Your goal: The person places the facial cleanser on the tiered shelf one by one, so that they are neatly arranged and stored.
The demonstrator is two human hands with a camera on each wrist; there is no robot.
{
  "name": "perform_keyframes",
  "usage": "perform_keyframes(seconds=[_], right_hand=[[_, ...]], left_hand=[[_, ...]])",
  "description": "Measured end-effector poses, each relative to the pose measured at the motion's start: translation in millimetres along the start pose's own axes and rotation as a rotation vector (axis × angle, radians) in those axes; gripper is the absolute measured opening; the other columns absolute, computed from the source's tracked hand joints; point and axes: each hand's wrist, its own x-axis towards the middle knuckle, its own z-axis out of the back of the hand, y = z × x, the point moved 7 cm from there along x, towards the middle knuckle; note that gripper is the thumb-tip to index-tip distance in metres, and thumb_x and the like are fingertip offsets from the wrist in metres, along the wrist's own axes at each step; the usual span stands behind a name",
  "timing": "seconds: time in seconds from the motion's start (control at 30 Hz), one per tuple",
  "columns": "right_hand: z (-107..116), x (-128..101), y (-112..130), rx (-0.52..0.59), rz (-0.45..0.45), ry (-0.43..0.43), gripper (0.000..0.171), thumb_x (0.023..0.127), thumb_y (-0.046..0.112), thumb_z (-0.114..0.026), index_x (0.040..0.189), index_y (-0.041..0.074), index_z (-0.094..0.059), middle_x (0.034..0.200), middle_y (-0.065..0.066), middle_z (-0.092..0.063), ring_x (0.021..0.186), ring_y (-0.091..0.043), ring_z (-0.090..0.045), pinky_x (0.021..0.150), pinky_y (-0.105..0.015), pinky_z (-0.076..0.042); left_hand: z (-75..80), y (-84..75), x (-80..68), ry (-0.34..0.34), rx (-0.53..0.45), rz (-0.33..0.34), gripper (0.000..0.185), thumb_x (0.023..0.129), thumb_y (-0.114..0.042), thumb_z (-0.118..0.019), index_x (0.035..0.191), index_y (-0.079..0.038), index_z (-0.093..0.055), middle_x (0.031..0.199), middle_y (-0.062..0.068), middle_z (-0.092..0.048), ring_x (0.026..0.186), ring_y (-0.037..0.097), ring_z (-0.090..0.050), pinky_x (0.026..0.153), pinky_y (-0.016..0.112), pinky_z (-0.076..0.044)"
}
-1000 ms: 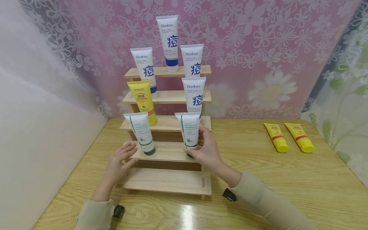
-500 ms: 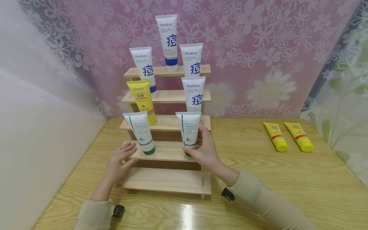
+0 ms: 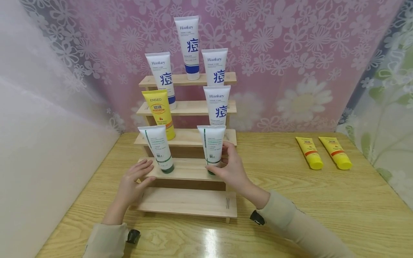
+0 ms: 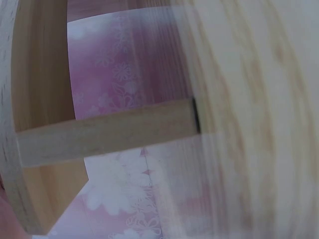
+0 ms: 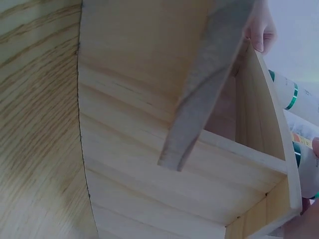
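the right hand [image 3: 231,168] curls its fingers and thumb around the lower part of a white squeeze tube with green stripe and dark green cap [image 3: 212,147], which stands cap-down at the 3 o'clock end of the second step of a stepped pale wooden display rack [image 3: 188,202]. the left hand [image 3: 133,180] rests with fingers fairly straight and slightly spread on the 9 o'clock end of that same step, just beside a second white green-capped tube [image 3: 158,147]. higher steps carry a yellow tube [image 3: 159,111] and four white tubes with blue lettering [image 3: 217,104]. two yellow tubes lying flat [image 3: 322,153] sit well apart at 3 o'clock on the light wood-grain table [image 3: 322,200].
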Motion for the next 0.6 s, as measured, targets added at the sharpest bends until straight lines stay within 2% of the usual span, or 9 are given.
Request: perform_keyframes(seconds=[0.2,0.3,0.47,0.6], right_hand=[[1.1,-0.2,-31.8,0.011,-0.009,0.028,0.067,0.057,0.03,-0.069,0.114,0.021,-0.033,0.096,0.007,-0.047,0.086,-0.007,-0.047,0.072,-0.02,-0.042],[6.2,-1.1,-31.9,-0.001,-0.001,0.04,0.065,0.058,0.032,-0.068,0.113,0.023,-0.036,0.098,0.009,-0.048,0.087,-0.007,-0.047,0.074,-0.022,-0.042],[20.8,-5.1,-9.0,0.006,0.007,0.063,0.058,0.06,0.02,-0.068,0.111,0.016,-0.041,0.103,0.001,-0.048,0.091,-0.013,-0.045,0.075,-0.032,-0.042],[33.4,-8.0,-6.7,-0.02,-0.017,0.064,0.054,0.061,0.012,-0.068,0.109,0.007,-0.043,0.106,-0.005,-0.047,0.095,-0.017,-0.043,0.077,-0.034,-0.04]], left_hand=[[-0.4,0.4,0.2,-0.003,-0.008,0.003,0.038,0.06,-0.016,-0.067,0.093,0.0,-0.058,0.103,0.011,-0.051,0.101,0.026,-0.04,0.09,0.032,-0.027],[-0.1,0.0,0.3,-0.008,-0.012,-0.003,0.038,0.06,-0.015,-0.067,0.093,0.001,-0.058,0.103,0.011,-0.051,0.1,0.026,-0.04,0.09,0.032,-0.027],[-0.8,-0.4,-0.1,-0.005,-0.006,-0.006,0.038,0.06,-0.015,-0.067,0.093,0.0,-0.058,0.104,0.01,-0.051,0.101,0.026,-0.04,0.09,0.031,-0.027],[-0.7,0.7,-0.7,-0.008,-0.021,-0.006,0.037,0.059,-0.013,-0.067,0.093,0.0,-0.058,0.103,0.011,-0.051,0.101,0.027,-0.04,0.09,0.032,-0.027]])
